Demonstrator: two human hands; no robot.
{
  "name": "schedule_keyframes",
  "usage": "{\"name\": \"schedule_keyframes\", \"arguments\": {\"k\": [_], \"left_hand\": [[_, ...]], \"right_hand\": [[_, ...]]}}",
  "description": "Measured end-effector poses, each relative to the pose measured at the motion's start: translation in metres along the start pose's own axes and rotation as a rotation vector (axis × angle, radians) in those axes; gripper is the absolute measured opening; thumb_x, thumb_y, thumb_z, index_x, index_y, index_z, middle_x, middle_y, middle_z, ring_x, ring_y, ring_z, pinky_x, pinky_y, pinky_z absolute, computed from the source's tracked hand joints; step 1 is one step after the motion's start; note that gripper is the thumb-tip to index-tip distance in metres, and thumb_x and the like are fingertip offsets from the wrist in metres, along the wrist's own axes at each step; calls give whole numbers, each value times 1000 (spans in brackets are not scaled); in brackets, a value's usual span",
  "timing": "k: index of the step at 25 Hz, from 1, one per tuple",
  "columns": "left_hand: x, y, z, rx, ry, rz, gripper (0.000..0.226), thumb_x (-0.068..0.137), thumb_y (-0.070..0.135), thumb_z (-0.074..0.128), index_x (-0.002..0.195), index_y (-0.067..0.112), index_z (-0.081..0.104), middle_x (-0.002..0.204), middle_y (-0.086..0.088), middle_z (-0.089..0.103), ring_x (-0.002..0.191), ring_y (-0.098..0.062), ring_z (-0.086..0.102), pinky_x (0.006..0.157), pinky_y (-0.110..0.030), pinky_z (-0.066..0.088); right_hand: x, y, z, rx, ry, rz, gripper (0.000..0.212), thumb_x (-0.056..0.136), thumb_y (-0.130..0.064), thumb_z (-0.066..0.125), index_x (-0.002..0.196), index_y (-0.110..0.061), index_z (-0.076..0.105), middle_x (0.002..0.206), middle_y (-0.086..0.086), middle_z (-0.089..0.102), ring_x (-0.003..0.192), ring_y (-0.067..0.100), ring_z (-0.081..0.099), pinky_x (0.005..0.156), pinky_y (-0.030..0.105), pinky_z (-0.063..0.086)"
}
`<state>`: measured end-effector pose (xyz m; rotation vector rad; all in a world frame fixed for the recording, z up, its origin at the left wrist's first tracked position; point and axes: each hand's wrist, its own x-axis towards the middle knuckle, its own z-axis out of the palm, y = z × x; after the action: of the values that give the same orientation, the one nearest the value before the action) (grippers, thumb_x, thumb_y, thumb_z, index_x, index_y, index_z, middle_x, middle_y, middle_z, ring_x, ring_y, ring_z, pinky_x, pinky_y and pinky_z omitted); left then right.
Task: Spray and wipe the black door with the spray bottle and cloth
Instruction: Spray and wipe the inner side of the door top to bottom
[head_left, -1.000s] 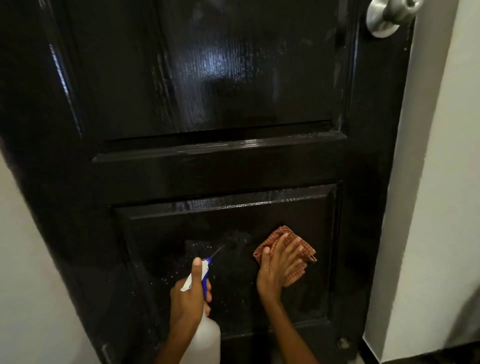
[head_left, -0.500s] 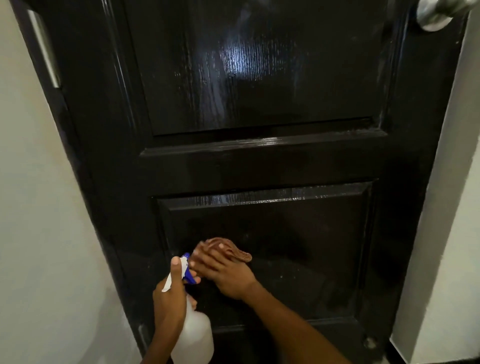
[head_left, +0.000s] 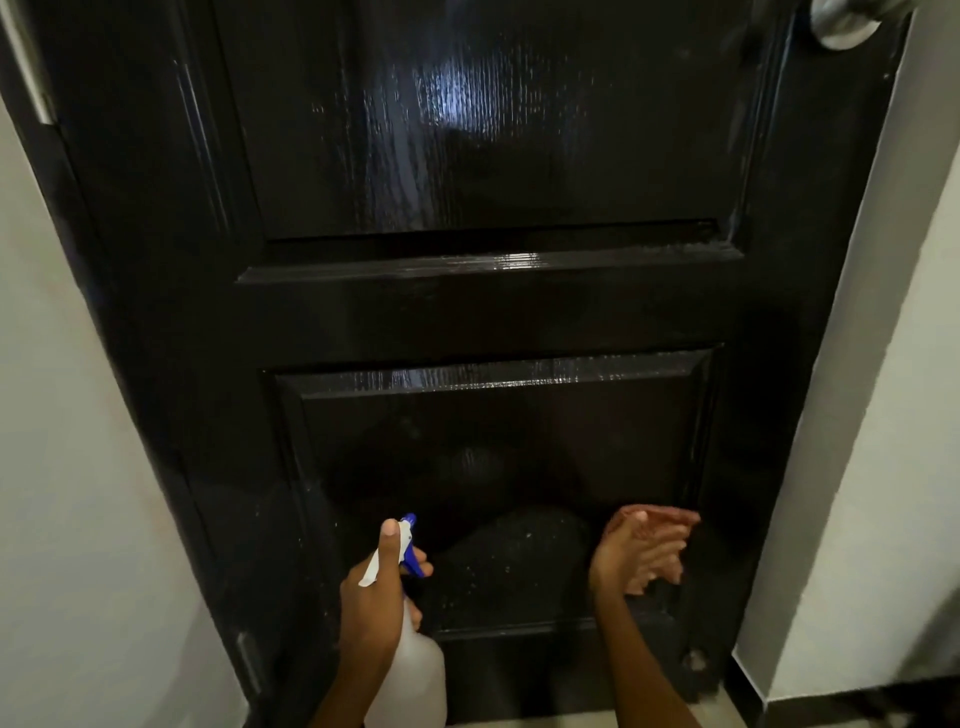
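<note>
Glossy black door (head_left: 483, 312) shows two panels; against its lower panel, the right hand (head_left: 631, 553) presses one cloth (head_left: 670, 519), left hand (head_left: 376, 592) grips one spray bottle (head_left: 415, 670).

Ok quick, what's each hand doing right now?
Left hand: grips the spray bottle by its neck, nozzle toward the black door.
Right hand: fingers fairly straight, pressing the cloth against the lower panel.
</note>
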<state>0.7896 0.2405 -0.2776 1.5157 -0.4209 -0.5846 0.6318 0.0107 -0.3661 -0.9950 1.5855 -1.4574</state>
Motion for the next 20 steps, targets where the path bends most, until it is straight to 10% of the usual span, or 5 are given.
{"name": "schedule_keyframes", "arguments": {"k": [5,10,12,16,20], "left_hand": [[2,-1,-20,-68,70,-81,63,94,53,44,90,-6,67,86,-20,70,69,-30,62,77,-48,52],[19,1,-56,-56,210,-186,73,94,60,36,120,-3,60,111,-23,65,97,-41,60,95,-54,45],[18,-3,-55,-80,196,-192,75,92,62,37,121,-3,60,111,-23,67,98,-40,60,99,-55,44],[4,-5,-28,-85,139,-144,64,97,51,38,103,-6,66,98,-23,69,67,-29,55,65,-41,47],[3,2,-11,-123,146,-70,61,94,51,43,96,-4,68,92,-23,71,58,-27,54,60,-41,47]], "right_hand": [[-104,-18,60,-41,-215,50,92,95,-75,9,161,-14,-12,168,19,-15,156,38,-12,124,54,-8],[-130,18,91,-798,-728,-1290,79,105,-37,43,161,-34,-13,161,-3,-42,145,22,-43,116,52,-29],[-93,35,72,-938,-712,-1749,80,98,-37,48,164,-35,3,171,-5,-15,154,19,-25,124,48,-17],[-31,26,16,-877,-469,-1560,70,99,-47,44,162,-39,16,173,-7,0,155,23,22,126,48,-8],[-16,-55,17,-644,-128,-1253,75,100,-51,38,165,-29,7,172,11,5,158,33,5,124,57,-5]]}}
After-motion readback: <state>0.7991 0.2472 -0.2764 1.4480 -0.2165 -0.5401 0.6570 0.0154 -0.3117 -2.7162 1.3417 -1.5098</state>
